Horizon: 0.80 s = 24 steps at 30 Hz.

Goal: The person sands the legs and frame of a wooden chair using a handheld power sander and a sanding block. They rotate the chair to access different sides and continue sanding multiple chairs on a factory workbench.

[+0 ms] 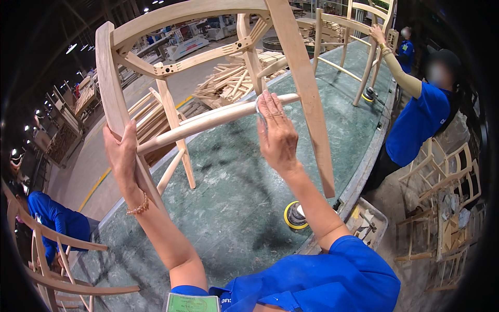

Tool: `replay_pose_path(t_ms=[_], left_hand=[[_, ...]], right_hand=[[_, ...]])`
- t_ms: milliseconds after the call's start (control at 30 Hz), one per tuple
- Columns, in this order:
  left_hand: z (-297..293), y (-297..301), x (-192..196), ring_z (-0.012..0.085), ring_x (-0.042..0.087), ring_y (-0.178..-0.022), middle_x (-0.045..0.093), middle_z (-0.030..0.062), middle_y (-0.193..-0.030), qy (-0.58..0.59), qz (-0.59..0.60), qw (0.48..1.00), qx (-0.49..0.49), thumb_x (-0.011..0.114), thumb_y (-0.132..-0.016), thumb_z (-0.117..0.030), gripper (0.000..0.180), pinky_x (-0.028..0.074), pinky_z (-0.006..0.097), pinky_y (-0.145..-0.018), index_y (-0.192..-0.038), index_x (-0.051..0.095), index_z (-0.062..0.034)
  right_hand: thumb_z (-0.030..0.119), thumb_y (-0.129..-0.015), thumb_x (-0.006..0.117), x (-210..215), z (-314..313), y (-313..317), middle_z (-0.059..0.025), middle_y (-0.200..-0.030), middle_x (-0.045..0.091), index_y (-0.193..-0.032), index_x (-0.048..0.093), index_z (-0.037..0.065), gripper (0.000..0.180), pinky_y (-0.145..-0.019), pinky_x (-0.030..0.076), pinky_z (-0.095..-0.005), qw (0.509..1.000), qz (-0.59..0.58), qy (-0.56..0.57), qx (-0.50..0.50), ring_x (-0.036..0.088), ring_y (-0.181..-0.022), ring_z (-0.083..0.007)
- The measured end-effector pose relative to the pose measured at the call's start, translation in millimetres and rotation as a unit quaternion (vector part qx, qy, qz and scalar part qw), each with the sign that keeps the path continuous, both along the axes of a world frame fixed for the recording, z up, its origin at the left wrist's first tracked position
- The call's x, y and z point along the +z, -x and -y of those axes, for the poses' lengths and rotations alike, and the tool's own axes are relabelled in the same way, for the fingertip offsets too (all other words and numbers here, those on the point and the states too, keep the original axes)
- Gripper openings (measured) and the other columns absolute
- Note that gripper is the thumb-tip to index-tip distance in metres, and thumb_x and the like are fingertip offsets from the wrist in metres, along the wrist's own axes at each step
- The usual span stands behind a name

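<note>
Bare pale wood makes up the chair frame (208,67) that the person tips up over the green worktop (234,208). The left hand (122,156) is wrapped around a flat leg of the frame at its left side, clenched on it, with a bead bracelet (138,208) at the wrist. The right hand (275,130) lies with fingers stretched along a round rail (208,122), pressing a small pale sheet (258,112) onto it; whether it is sandpaper I cannot tell. A yellow-rimmed sander (295,215) sits on the worktop near the right forearm. Further along the worktop a co-worker (418,119) in blue grips a second frame (358,31). Loose wooden parts (234,78) are stacked beyond the worktop's far edge.
</note>
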<state>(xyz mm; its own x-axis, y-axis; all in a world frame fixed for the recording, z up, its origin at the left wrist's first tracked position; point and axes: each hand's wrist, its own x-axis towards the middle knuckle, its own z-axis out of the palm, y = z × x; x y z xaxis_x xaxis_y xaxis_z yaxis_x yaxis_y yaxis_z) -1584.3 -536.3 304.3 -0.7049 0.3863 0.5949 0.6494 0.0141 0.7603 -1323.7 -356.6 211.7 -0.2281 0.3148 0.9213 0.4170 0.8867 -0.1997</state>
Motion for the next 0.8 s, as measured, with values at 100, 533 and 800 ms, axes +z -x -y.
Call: replay_pose_path(t_ms=[100,533,800], left_hand=[[1,-3,3,0.0182,0.056,-0.097,0.06,0.0136,-0.107,-0.005,-0.012,1.0,0.006,0.067,-0.086,-0.031,0.054,0.044,0.031,-0.086,-0.123,0.05,0.0035],[4,-14,0,0.0181,0.058,-0.09,0.062,0.014,-0.102,-0.037,-0.007,0.999,-0.014,0.066,-0.085,-0.026,0.052,0.046,0.031,-0.083,-0.124,0.049,0.0043],[-1,-7,-2,0.016,0.057,-0.082,0.06,0.0106,-0.093,-0.011,-0.012,1.0,-0.006,0.068,-0.086,-0.024,0.046,0.047,0.03,-0.074,-0.118,0.05,0.0031]], right_hand=[[0.013,-0.095,0.053,-3,-20,-20,-0.0162,-0.14,0.05,-0.134,0.053,0.001,0.041,-0.111,0.035,-0.0419,0.997,-0.061,0.03,-0.031,0.042,-0.134,-0.0326],[0.01,-0.096,0.047,-23,5,11,-0.0176,-0.151,0.034,-0.144,0.039,0.003,0.049,-0.117,0.026,-0.0415,0.986,-0.159,0.039,0.033,0.031,-0.14,-0.0343],[0.002,-0.092,0.05,7,3,-33,-0.0237,-0.139,0.048,-0.134,0.047,-0.007,0.043,-0.11,0.034,-0.0471,0.984,-0.17,0.032,0.048,0.044,-0.132,-0.0378]])
